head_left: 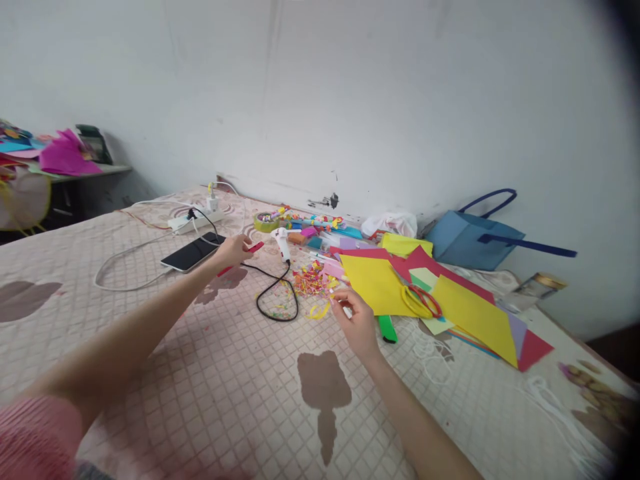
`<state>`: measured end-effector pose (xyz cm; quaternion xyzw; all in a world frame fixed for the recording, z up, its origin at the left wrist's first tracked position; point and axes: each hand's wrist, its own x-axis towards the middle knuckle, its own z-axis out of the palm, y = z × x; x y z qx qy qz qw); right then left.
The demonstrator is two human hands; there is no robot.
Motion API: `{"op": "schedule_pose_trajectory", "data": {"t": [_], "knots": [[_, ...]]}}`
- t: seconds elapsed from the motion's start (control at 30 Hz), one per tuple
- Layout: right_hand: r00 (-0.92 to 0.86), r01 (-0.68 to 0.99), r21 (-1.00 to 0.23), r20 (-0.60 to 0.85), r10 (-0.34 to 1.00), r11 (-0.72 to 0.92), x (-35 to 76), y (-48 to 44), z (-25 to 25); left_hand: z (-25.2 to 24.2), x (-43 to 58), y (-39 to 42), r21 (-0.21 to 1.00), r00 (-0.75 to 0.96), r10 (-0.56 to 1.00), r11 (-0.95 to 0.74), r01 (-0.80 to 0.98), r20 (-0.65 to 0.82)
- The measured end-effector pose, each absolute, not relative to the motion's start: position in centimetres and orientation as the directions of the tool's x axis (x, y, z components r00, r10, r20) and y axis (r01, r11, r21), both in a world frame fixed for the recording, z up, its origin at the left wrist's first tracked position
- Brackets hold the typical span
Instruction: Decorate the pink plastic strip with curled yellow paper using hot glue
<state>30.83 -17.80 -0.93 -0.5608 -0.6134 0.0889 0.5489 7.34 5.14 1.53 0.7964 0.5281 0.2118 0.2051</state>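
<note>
My left hand [233,252] reaches far forward over the patterned bed cover and pinches a small red object [255,247], beside a dark phone [193,253]. A white glue gun [281,243] lies just right of that hand, its black cord [274,293] looping toward me. My right hand [356,321] is closed round a small white piece, close to a heap of coloured paper scraps [312,280] and a yellow paper strip [319,311].
Yellow and red paper sheets [465,307] lie to the right with yellow-and-red scissors [423,300] on top and a green marker [387,329] at their edge. A blue bag [470,239], a tape roll [263,221] and a white power strip [196,221] line the wall.
</note>
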Motion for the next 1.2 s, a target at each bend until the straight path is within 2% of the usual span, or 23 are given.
{"op": "schedule_pose_trajectory", "data": {"t": [0.1, 0.17, 0.27, 0.4, 0.63, 0.93, 1.07, 1.2], "knots": [[0.274, 0.417, -0.859, 0.430, 0.860, 0.297, 29.9, -18.0, -0.7, 2.5, 8.5, 1.5, 0.669, 0.515, 0.849, -0.451, 0.590, 0.117], [0.253, 0.297, -0.919, 0.339, 0.906, 0.260, 29.1, -18.2, -0.6, 2.8, 9.7, -1.6, 0.908, 0.711, 0.701, -0.328, 0.262, 0.049], [0.213, 0.205, -0.954, 0.261, 0.941, 0.218, 28.4, -18.4, -0.7, 2.8, 11.1, -5.5, 0.990, 0.840, 0.542, -0.111, 0.087, -0.013], [0.227, 0.250, -0.947, 0.261, 0.938, 0.203, 28.3, -18.4, -1.1, 2.5, 11.4, -7.9, 0.998, 0.873, 0.485, -0.014, 0.055, -0.041], [0.211, 0.374, -0.905, 0.295, 0.932, 0.202, 27.9, -18.8, -0.4, 1.9, 10.9, -8.7, 0.998, 0.860, 0.511, -0.064, 0.018, 0.017], [0.159, 0.218, -0.965, 0.182, 0.970, 0.145, 27.5, -18.9, -0.8, 1.6, 11.1, -9.5, 0.998, 0.874, 0.485, -0.066, 0.023, 0.011], [0.163, 0.169, -0.978, 0.150, 0.975, 0.122, 27.6, -18.9, -0.9, 1.9, 11.0, -9.5, 0.998, 0.845, 0.535, -0.062, 0.029, 0.009], [0.144, 0.129, -0.987, 0.115, 0.983, 0.096, 27.5, -18.9, -0.8, 1.9, 10.8, -9.3, 0.998, 0.833, 0.550, 0.010, 0.069, -0.063]]}}
